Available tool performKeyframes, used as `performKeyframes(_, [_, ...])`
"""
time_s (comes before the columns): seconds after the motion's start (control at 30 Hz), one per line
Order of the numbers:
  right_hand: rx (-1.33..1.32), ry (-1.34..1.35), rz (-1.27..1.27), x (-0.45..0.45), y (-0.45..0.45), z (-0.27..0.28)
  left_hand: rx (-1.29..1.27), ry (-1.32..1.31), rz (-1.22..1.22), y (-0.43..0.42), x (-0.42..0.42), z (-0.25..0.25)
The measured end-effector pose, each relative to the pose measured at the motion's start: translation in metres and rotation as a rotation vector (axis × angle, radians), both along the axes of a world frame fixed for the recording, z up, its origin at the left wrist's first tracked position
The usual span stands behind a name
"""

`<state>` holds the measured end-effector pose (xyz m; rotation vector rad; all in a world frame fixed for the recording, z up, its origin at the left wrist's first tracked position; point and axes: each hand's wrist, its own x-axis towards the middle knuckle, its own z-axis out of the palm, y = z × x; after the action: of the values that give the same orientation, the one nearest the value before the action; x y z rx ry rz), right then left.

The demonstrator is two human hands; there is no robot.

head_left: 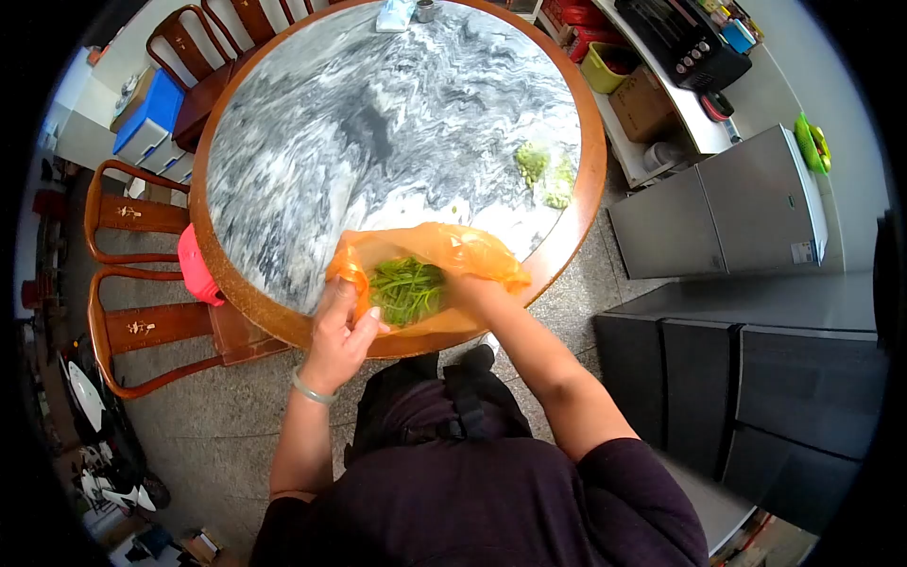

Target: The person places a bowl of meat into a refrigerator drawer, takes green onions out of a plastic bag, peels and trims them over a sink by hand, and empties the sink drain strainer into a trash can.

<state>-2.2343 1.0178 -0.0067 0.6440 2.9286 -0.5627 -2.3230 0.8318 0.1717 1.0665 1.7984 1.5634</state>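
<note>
At the near edge of the round surface [378, 132], an orange bag [463, 248] is seen over the brown rim, its mouth turned up toward the wearer. Its film is thin, crinkled and partly see-through, brightened by glossy highlights along the far lip and drawn into soft folds at the right end. Within the mouth, a loose tangle of green vegetables [406, 288] is shown, long, slender and bright green, with the strands laid across one another in several directions. The near-left edge of the bag is pinched between thumb and fingers by the left hand [337, 340], above whose wrist a pale bangle [314, 389] is worn. The right hand [465, 289] is reached into the mouth beside the greens; its fingers are blurred and hidden, so whether anything is gripped cannot be told. Beyond the bag, toward the right side of the marbled top, two small pale-green heaps [532, 163] are set close together. At the far edge, a white packet [395, 15] and a small metal cup [425, 11] are placed side by side.
</note>
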Motion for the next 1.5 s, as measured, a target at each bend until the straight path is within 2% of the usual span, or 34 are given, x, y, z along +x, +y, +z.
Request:
performKeyframes(0.1, [-0.005, 0.018, 0.018, 0.012, -0.007, 0.002, -0.023, -0.040, 0.044, -0.007, -0.004, -0.003])
performKeyframes(0.27, [-0.030, 0.081, -0.002, 0.027, -0.014, 0.005, -0.051, 0.005, -0.013, -0.007, -0.006, -0.003])
performKeyframes(0.4, [0.040, 0.314, -0.096, 0.061, -0.011, 0.012, -0.084, -0.063, -0.180, -0.004, -0.005, -0.002])
performKeyframes(0.47, [-0.002, 0.316, -0.219, 0.090, -0.009, 0.025, -0.020, -0.120, -0.270, 0.003, -0.005, -0.006])
performKeyframes(0.53, [-0.501, -0.116, -0.542, 0.119, -0.008, 0.045, -0.029, -0.165, -0.395, 0.013, -0.011, -0.005])
performKeyframes(0.7, [-0.550, -0.192, -0.893, 0.180, -0.051, 0.107, 0.062, -0.124, -0.688, 0.056, -0.008, -0.008])
performKeyframes(0.77, [-0.552, -0.188, -0.993, 0.205, -0.073, 0.108, 0.104, -0.103, -0.802, 0.069, 0.007, -0.009])
performKeyframes(0.83, [-0.422, -0.022, -1.007, 0.233, -0.110, 0.089, 0.158, -0.075, -0.901, 0.073, 0.026, -0.009])
performKeyframes(0.87, [-0.324, -0.031, -0.883, 0.248, -0.127, 0.087, 0.140, -0.081, -0.967, 0.071, 0.037, -0.009])
performKeyframes(0.9, [-0.322, -0.026, -0.903, 0.260, -0.145, 0.085, 0.120, -0.087, -1.030, 0.069, 0.049, -0.007])
performKeyframes(0.97, [-0.554, -0.067, -1.124, 0.281, -0.188, 0.084, 0.042, -0.139, -1.065, 0.058, 0.074, -0.004])
performKeyframes(1.03, [-0.818, 0.053, -1.352, 0.301, -0.232, 0.084, -0.009, 0.011, -1.251, 0.046, 0.096, -0.019])
performKeyframes(1.1, [-0.578, 0.171, -1.364, 0.322, -0.289, 0.075, 0.235, 0.176, -1.359, 0.028, 0.126, -0.020])
performKeyframes(1.17, [-0.609, 0.211, -1.515, 0.330, -0.340, 0.092, 0.075, 0.163, -1.555, -0.005, 0.160, -0.027])
performKeyframes(1.23, [-0.598, 0.365, -1.597, 0.345, -0.406, 0.083, 0.220, 0.094, -1.641, -0.043, 0.193, -0.027])
performKeyframes(1.3, [-0.496, 0.328, -1.730, 0.355, -0.480, 0.070, 0.255, 0.086, -1.755, -0.091, 0.229, -0.043])
performKeyframes(1.33, [-0.492, 0.356, -1.750, 0.359, -0.519, 0.061, 0.179, 0.098, -1.863, -0.113, 0.243, -0.042])
performKeyframes(1.37, [-0.473, 0.321, -1.810, 0.362, -0.562, 0.051, 0.207, 0.058, -1.896, -0.140, 0.260, -0.040])
performKeyframes(1.43, [-0.466, 0.324, -1.933, 0.354, -0.628, 0.039, 0.010, 0.137, -2.090, -0.191, 0.284, -0.029])
performKeyframes(1.5, [-0.640, 0.265, -2.151, 0.336, -0.702, 0.038, 0.033, 0.110, -2.218, -0.241, 0.299, -0.031])
